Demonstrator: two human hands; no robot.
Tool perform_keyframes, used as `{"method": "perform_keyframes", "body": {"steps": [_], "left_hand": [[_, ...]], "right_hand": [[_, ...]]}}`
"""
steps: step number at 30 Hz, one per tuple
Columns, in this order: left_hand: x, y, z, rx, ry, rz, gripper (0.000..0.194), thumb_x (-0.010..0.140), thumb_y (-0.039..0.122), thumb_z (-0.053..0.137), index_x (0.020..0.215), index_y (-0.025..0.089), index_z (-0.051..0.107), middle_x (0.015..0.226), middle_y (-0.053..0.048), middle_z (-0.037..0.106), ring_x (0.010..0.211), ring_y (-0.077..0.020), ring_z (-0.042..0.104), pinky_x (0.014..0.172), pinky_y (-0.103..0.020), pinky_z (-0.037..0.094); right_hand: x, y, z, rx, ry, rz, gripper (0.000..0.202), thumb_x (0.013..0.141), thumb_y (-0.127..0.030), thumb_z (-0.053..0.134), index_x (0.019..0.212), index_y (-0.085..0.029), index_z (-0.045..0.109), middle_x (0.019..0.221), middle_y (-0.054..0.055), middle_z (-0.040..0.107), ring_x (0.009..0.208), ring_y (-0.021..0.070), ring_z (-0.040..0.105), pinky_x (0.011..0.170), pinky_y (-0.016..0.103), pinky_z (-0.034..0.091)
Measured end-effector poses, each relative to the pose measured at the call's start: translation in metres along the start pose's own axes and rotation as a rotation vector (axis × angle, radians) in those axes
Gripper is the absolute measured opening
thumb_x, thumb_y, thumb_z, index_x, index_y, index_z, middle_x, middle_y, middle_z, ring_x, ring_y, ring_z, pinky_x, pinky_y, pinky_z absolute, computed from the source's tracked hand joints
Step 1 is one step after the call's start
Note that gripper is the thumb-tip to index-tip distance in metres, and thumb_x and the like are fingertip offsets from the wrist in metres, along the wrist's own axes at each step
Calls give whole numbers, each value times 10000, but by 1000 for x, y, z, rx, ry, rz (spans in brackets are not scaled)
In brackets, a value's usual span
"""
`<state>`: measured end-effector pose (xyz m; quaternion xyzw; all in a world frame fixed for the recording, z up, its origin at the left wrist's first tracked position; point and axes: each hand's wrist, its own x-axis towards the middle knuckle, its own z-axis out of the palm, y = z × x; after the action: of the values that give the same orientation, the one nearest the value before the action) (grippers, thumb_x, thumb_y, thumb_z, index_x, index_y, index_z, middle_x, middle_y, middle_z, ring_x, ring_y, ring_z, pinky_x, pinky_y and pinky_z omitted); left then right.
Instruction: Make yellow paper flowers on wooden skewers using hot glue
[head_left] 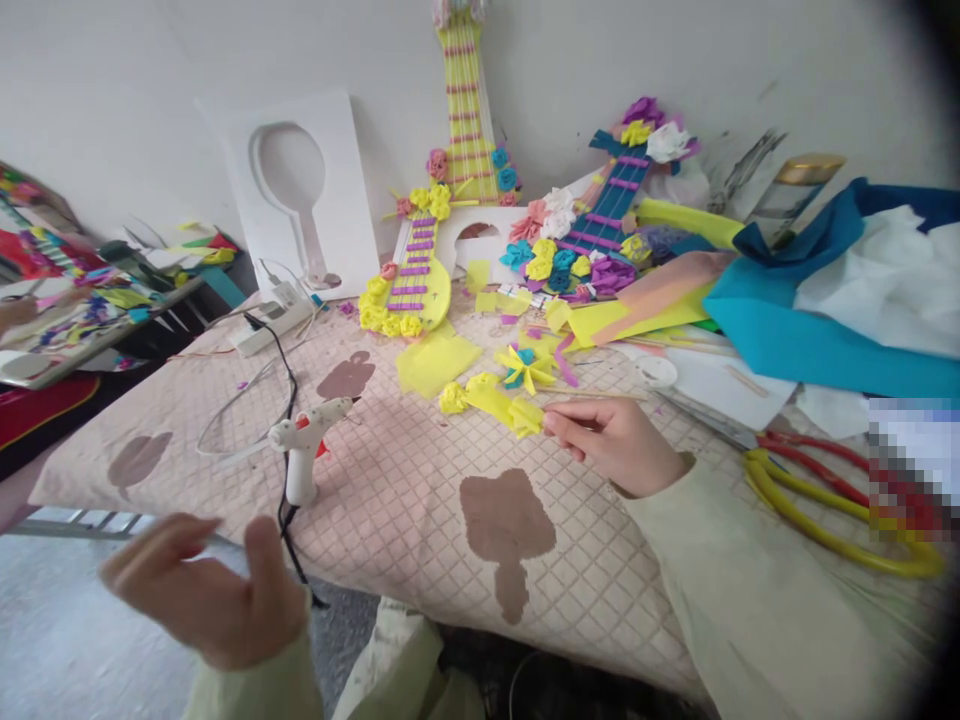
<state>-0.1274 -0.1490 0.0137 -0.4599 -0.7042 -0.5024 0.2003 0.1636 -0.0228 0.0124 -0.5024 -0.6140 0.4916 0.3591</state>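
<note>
My right hand [615, 440] pinches the end of a yellow crepe paper piece [529, 415] just above the table. Beside that piece lie other yellow paper rolls [487, 392] and a small yellow crumpled flower [453, 398]. Slightly behind is a yellow and blue paper star shape [529, 369]. My left hand [214, 590], blurred, is raised off the table's front left edge, with fingers apart and nothing in it. Above it, a white glue gun [303, 450] stands on the quilted tablecloth [405, 480], its nozzle pointing right.
Decorated paper guitars [416, 265] lean at the back beside a white board with a cutout [352, 190]. A power strip [274, 320] and cables lie left. Scissors [810, 480], blue paper [787, 320] and a jar [795, 195] are right. A side table [172, 300] stands far left.
</note>
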Motion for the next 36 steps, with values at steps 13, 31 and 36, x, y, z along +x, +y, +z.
{"method": "perform_keyframes", "body": {"steps": [13,31,36], "left_hand": [[-4,115,103,-1227,-1330,-497,456,589,345,725,984,171,578,1097,-101,591,1072,-238,519,912,-375,417],[-17,124,127,-1225,-1215,-568,98,658,190,678,745,150,656,749,-15,668,648,-113,616,629,-239,550],[-19,122,127,-1187,-1134,-491,67,652,191,679,708,169,651,721,-14,671,659,-138,628,645,-266,548]], "right_hand": [[-10,-36,-18,181,-195,62,257,677,-364,622,576,-128,613,460,-32,459,423,49,378,382,196,297],[-5,-19,-16,-69,20,-51,172,725,-344,592,767,-219,703,626,0,617,506,90,504,436,207,418],[-6,-18,-11,-128,104,-138,119,716,-284,613,779,-257,711,809,4,700,704,154,634,596,253,532]]}}
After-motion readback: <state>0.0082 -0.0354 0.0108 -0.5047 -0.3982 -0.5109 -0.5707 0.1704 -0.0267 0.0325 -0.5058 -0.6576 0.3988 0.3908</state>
